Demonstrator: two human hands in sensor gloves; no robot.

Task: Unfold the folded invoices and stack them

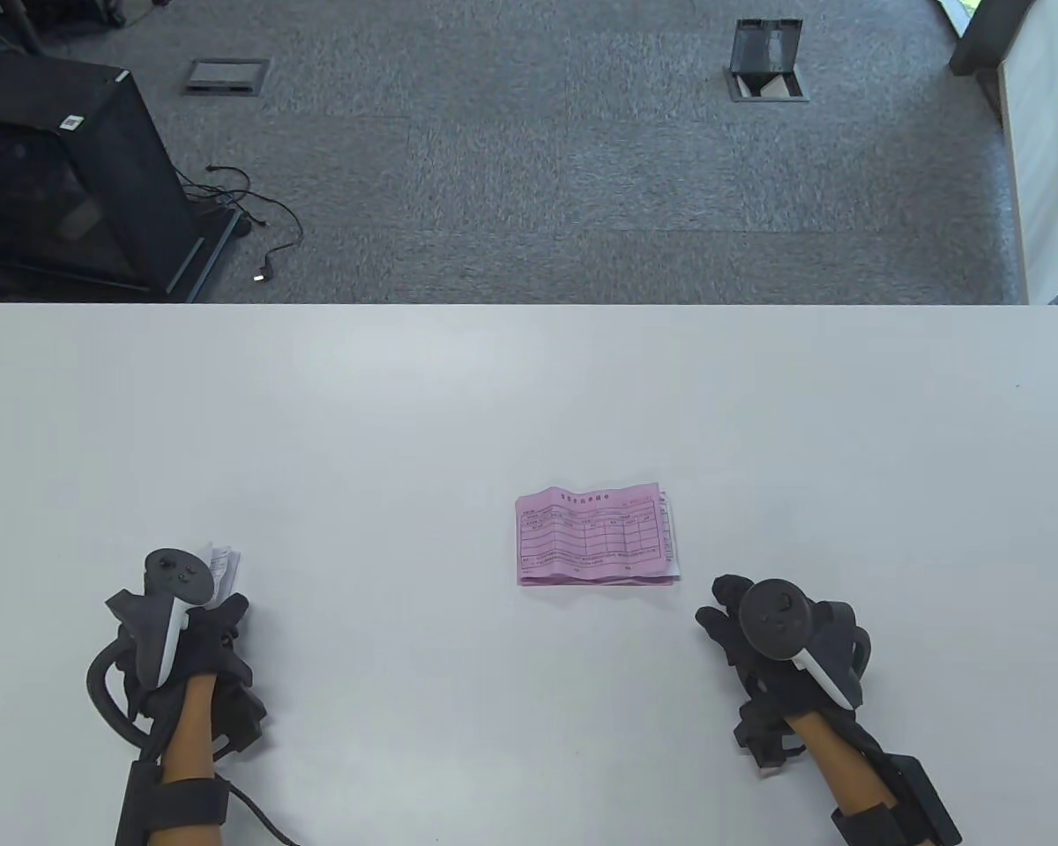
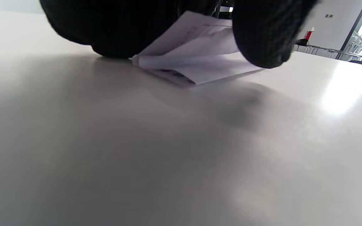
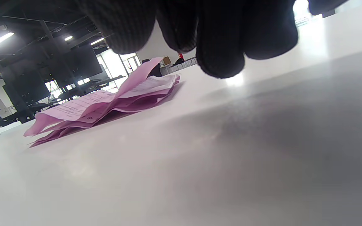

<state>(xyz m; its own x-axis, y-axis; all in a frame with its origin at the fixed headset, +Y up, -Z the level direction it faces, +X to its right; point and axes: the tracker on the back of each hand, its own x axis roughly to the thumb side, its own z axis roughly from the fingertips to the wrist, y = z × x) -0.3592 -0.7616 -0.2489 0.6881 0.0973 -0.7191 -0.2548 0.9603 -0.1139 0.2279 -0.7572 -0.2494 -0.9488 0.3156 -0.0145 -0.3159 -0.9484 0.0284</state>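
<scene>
Folded invoice [image 2: 196,59] pinched in left grip [image 1: 196,630]; right grip [image 1: 771,630] relaxed, beside pink stack [image 1: 595,536].

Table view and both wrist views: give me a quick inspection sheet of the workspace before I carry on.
Surface: white table, bare apart from the papers and hands.
Job's things: pink invoice stack, unfolded but wavy, right of centre; a white sheet edge shows under its right side. White folded invoice, still folded, under the left hand.
Clutter: nothing seen on the table.
Grippers: left hand grips the folded invoice, fingers curled on it. Right hand beside the stack, apart from it, holding nothing; fingertips hang above the table.
Cables: glove cable trailing from the left wrist; black cables on the floor.
Surroundings: grey carpet, two floor boxes, black cabinet far left.
</scene>
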